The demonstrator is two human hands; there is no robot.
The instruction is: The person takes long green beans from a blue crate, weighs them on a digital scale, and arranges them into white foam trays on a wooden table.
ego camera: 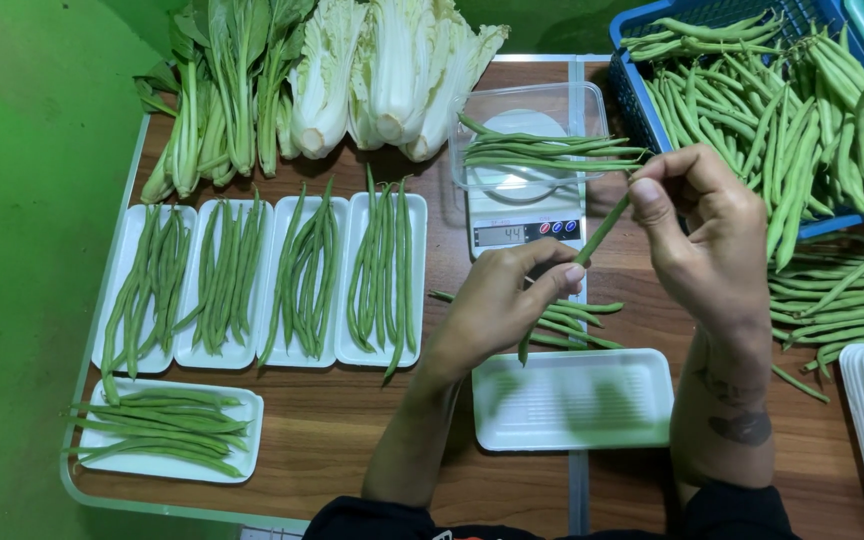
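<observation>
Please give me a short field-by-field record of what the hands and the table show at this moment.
left hand: pinches the lower part of a green bean
right hand: pinches the same bean's upper end
scale: clear tub on it, beans inside
empty tray: white, below the hands
filled trays: five white trays, each holding beans
blue crate: full of beans, top right
leafy greens: lying along the far edge
loose beans: on the table, right

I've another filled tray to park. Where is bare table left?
Bare wood lies right of the lower-left tray, below the row of four trays and left of the empty tray. Right of the scale it is crowded: loose beans, blue crate.
</observation>
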